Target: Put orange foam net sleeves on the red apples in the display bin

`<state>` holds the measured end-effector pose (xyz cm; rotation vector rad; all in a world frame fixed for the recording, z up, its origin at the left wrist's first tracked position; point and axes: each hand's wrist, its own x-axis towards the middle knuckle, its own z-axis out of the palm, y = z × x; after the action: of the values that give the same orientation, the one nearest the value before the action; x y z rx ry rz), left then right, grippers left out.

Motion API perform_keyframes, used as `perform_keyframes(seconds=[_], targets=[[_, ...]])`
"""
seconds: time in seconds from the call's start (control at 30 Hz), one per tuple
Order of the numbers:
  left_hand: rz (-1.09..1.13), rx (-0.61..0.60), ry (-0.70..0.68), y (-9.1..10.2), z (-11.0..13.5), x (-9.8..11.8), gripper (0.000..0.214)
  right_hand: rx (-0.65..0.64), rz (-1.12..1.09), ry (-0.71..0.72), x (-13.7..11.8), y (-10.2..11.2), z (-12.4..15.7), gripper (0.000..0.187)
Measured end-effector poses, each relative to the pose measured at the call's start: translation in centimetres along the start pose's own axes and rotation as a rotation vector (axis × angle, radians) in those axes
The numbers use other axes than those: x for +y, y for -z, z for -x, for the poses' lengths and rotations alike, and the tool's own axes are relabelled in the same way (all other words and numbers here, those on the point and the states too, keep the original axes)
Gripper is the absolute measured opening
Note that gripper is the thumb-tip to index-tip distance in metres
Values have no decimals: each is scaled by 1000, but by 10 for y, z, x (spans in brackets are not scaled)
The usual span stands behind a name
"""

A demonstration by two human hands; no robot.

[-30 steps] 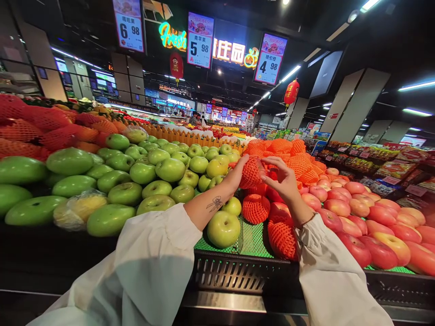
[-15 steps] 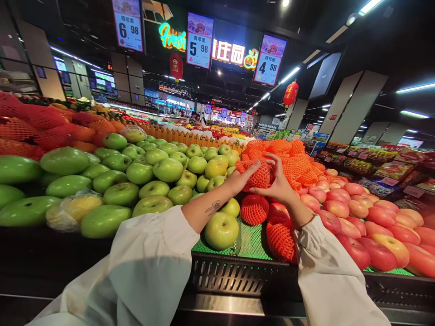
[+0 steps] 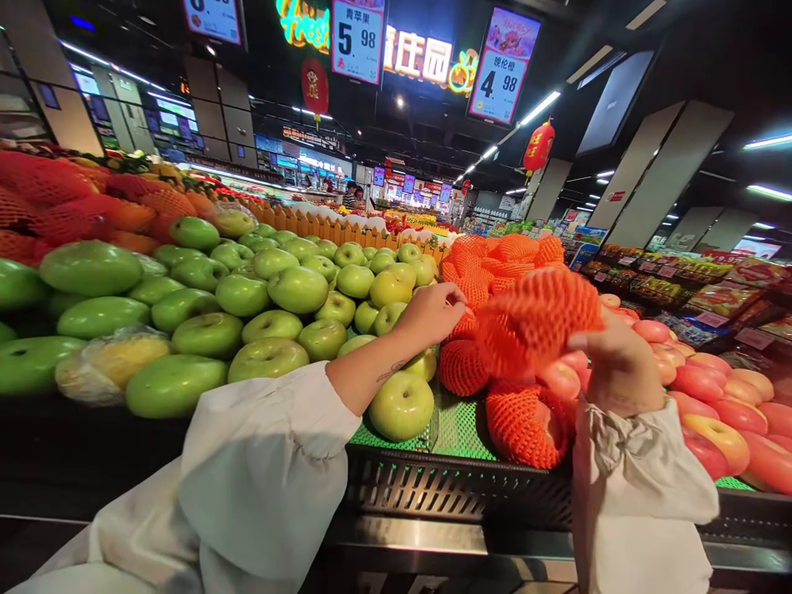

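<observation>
My right hand (image 3: pixel 619 367) is closed around an orange foam-net-wrapped fruit (image 3: pixel 535 318), lifted above the red apples (image 3: pixel 711 412). My left hand (image 3: pixel 433 312) reaches over the green apples (image 3: pixel 297 289), its fingers curled at the edge of the pile of net-wrapped fruit (image 3: pixel 495 256); I cannot make out anything in it. Two more net-wrapped fruits (image 3: pixel 523 425) lie on the green mat (image 3: pixel 458 429) just below my hands. Both arms wear white sleeves.
A black slotted rim (image 3: pixel 433 491) fronts the display bin. Orange-netted fruit (image 3: pixel 68 206) is heaped at the far left. Price signs (image 3: pixel 357 40) hang overhead. Shelves of packaged goods (image 3: pixel 693 285) stand at the right, with more produce stands and people far down the aisle.
My right hand has pulled the net-wrapped fruit off the pile, toward me and to the right. My left hand has let go of it and stays by the pile.
</observation>
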<state>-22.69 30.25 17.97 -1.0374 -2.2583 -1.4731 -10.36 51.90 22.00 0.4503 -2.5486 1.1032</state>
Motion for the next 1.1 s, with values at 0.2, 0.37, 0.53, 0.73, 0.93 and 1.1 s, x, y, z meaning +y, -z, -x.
perform_keyframes(seconds=[0.2,0.37,0.53,0.73,0.93,1.1], targets=[[-81,38,31,4,0,3,16,-454,435,-45,-40,-39,4,85],[-81,24,-22,2,2,4,17,-554,678,-115,-48,-71,2,75],[-70,0,-48,1,6,6,17,-685,627,-94,-49,-70,4,78],[-74,5,-55,2,6,7,16,-652,563,-132,-47,-70,0,95],[-77,-11,-62,0,6,6,15,-810,269,-28,-33,-64,-8,88],[-70,-11,-76,0,6,6,15,-799,316,-125,-32,-75,-7,91]])
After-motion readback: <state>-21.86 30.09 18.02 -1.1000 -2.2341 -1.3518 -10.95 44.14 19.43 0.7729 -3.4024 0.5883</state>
